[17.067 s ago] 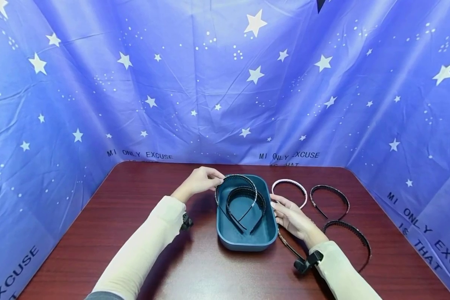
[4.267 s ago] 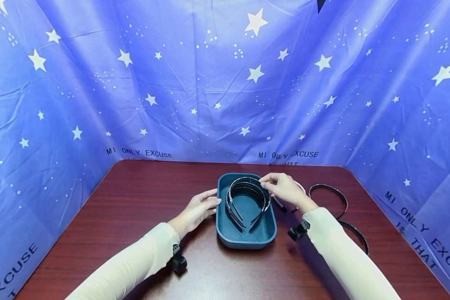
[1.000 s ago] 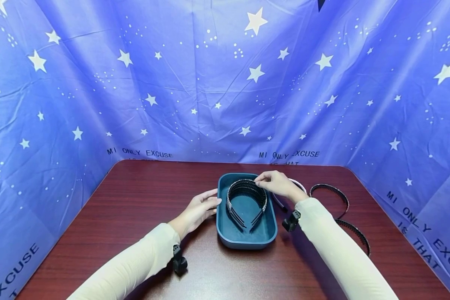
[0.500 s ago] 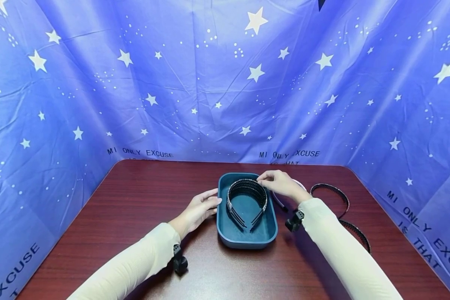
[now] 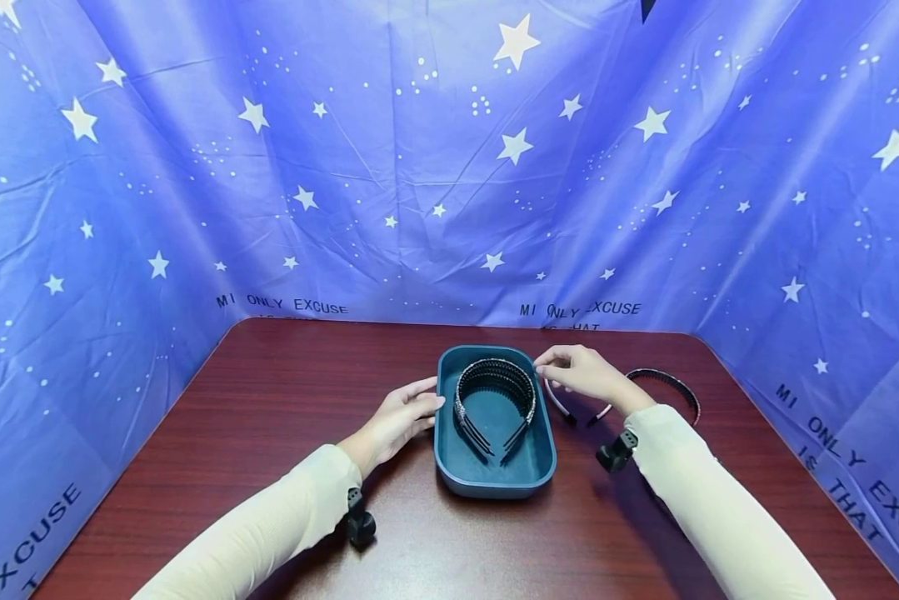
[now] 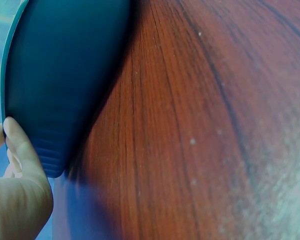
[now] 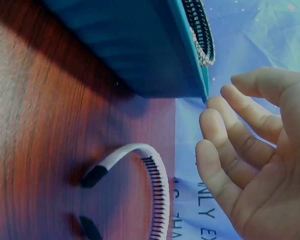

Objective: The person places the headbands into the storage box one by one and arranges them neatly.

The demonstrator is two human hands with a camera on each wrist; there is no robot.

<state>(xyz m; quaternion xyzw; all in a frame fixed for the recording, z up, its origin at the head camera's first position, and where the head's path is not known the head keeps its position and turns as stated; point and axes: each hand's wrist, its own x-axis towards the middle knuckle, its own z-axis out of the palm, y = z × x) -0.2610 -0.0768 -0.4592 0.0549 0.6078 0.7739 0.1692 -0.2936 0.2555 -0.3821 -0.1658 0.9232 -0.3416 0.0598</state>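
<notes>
Several dark, toothed headbands [image 5: 496, 372] with glittery outer faces lie nested in the blue-green plastic bin [image 5: 494, 490], their tips toward the front. My left hand [image 5: 400, 417] touches the bin's left side with loosely extended fingers; the left wrist view shows its thumb [image 6: 21, 145] against the wall by the rim. My right hand [image 5: 584, 373] is just beyond the bin's right rim, fingers relaxed with nothing between them. Below that hand, a pale pink headband [image 7: 160, 200] with black tips rests on the table, partly covered by the hand in the head view.
A dark headband [image 5: 674, 382] lies farther right on the red-brown wooden table [image 5: 284, 392]. Another dark band [image 5: 662, 502] shows at the edge of the right sleeve, mostly hidden. A blue star-printed curtain [image 5: 449, 167] surrounds the back and sides.
Over the earlier frames, more headbands came into the bin and were nested together. In the last half second my right hand left them and moved right past the rim; my left hand stayed.
</notes>
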